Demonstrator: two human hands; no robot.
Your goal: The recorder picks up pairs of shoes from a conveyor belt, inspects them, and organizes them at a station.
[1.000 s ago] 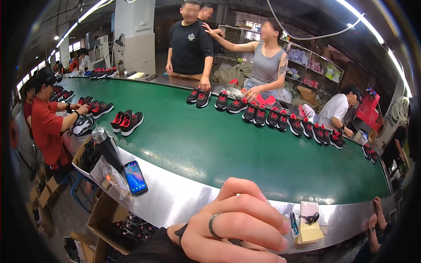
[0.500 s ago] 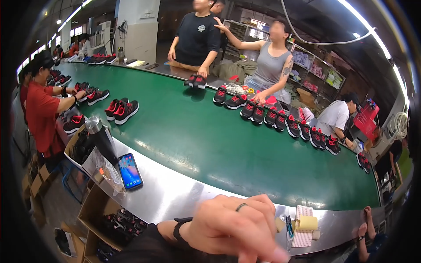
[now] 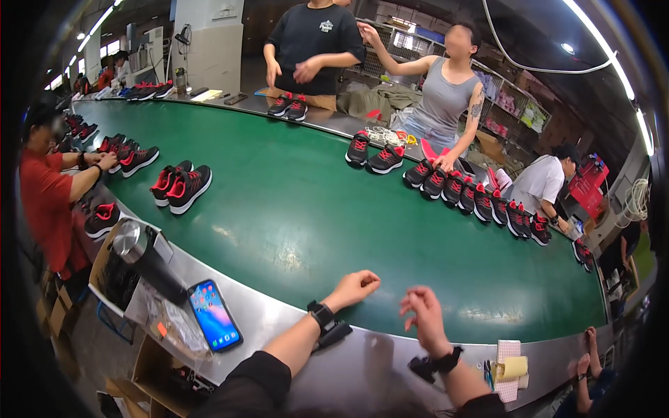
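Observation:
My left hand (image 3: 354,290) is over the near edge of the green belt (image 3: 279,209), its fingers curled loosely together with nothing visible in them. A dark band is around that wrist. To its right, my right hand (image 3: 424,317) is raised above the same edge, fingers bent and apart, holding nothing. The hands do not touch each other. On the metal ledge (image 3: 272,324) left of my left forearm lies a phone (image 3: 214,315) with a lit screen. A pair of black and red sneakers (image 3: 181,187) stands on the belt, farther off to the left.
A dark tumbler (image 3: 150,261) and a plastic bag (image 3: 174,326) are beside the phone. A notepad (image 3: 512,368) and pens lie right of my right forearm. Across the belt, a person in grey (image 3: 446,104) touches a row of sneakers (image 3: 481,202); a person in red (image 3: 52,202) works at left.
My hands have moved from close before the camera out toward the belt edge and are now apart. The person in black has set a pair of sneakers down at the far edge and let go.

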